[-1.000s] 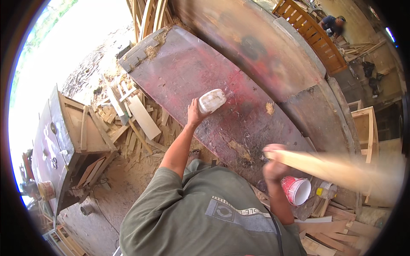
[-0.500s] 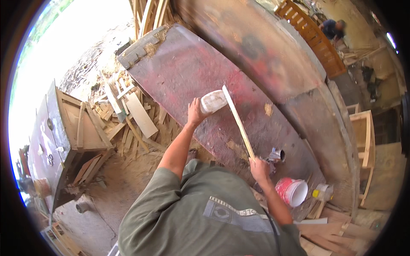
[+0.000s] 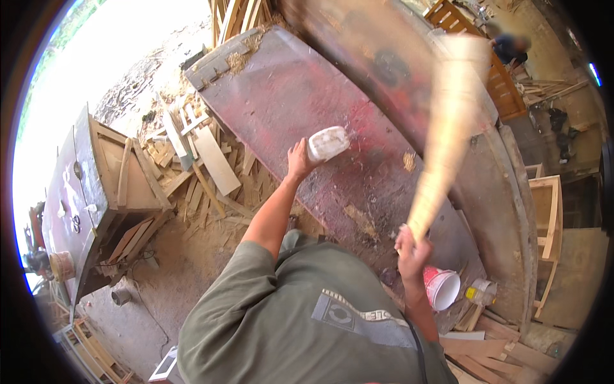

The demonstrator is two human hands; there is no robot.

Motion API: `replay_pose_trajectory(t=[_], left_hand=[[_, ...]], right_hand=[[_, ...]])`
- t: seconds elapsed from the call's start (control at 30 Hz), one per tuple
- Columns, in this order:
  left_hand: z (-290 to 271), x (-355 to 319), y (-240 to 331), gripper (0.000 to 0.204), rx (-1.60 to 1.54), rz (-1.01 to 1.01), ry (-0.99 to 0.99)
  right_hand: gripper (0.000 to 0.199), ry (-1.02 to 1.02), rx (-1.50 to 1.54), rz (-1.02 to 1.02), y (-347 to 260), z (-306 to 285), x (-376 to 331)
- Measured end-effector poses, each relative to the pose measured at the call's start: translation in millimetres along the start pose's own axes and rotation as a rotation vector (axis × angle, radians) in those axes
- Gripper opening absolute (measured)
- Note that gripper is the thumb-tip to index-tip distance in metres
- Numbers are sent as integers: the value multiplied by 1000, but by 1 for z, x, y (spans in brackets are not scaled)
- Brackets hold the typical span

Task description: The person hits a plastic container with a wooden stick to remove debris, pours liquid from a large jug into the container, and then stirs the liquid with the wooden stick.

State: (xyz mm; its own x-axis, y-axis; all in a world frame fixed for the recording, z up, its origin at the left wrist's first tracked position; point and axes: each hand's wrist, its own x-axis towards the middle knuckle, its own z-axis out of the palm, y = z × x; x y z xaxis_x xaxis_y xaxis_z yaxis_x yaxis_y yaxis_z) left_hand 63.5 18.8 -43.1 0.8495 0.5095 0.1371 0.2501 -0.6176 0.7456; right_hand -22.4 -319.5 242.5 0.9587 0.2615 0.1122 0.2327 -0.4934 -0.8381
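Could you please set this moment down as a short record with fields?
setting: outdoor wood workshop, sawdust and offcuts on the ground
left hand: grips a white container on the red worktable
right hand: holds a long wooden strip, motion-blurred
nearby: red-and-white bucket, small yellow tin

A worn red table (image 3: 307, 102) bears sawdust patches (image 3: 361, 221) and a white container (image 3: 327, 143).
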Motion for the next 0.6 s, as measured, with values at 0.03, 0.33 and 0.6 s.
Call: replay_pose_trajectory(t=[0.03,0.33,0.6], left_hand=[[-3,-3,6,92,-9,0,-18],[2,-23,0,92,86,-43,-59],[6,-1,5,92,37,-9,-96]], right_hand=[[29,58,173,-111,-3,3,0],[27,-47,-206,165,16,-4,4],[33,-187,-705,113,116,12,-14]])
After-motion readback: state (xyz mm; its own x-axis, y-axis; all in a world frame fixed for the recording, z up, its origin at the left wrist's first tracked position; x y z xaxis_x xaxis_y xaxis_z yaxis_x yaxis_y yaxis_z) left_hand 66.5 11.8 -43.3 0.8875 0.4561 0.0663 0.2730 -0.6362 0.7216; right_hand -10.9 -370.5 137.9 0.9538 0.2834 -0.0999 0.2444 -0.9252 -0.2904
